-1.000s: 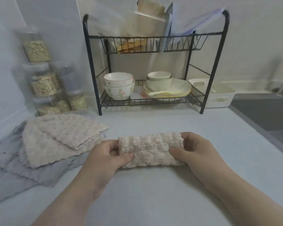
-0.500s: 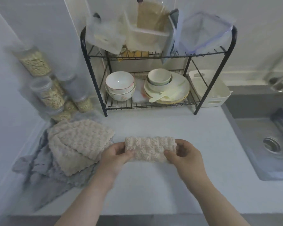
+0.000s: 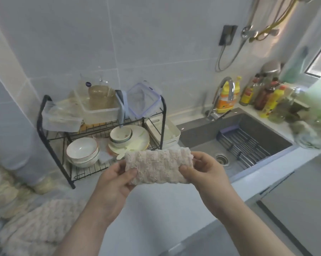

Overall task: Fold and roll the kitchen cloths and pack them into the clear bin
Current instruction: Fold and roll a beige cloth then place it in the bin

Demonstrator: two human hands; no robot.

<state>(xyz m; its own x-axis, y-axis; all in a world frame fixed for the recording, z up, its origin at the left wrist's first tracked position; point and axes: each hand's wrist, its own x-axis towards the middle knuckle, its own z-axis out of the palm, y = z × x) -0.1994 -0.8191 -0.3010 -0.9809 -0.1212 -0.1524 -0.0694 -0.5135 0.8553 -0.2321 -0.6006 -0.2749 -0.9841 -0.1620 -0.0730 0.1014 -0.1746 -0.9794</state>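
Note:
A rolled beige kitchen cloth [image 3: 156, 166] hangs in the air above the white counter [image 3: 156, 209], held level at both ends. My left hand [image 3: 117, 179] grips its left end and my right hand [image 3: 205, 170] grips its right end. More beige cloths [image 3: 35, 226] lie in a pile at the lower left of the counter. Clear plastic containers [image 3: 100, 108] stand on the top shelf of the black wire rack [image 3: 43, 137]; a clear lidded box [image 3: 144, 100] leans beside them.
Bowls [image 3: 82, 151] and plates [image 3: 137, 139] fill the rack's lower shelf, with a white tub [image 3: 171, 137] to its right. A grey sink [image 3: 235, 137] with a faucet [image 3: 228, 87] lies right, bottles [image 3: 263, 97] behind it. Jars [image 3: 2, 187] stand at the left wall.
Both hands have lifted the rolled cloth off the counter and carried it up and to the right. The view has swung right, bringing the sink into sight.

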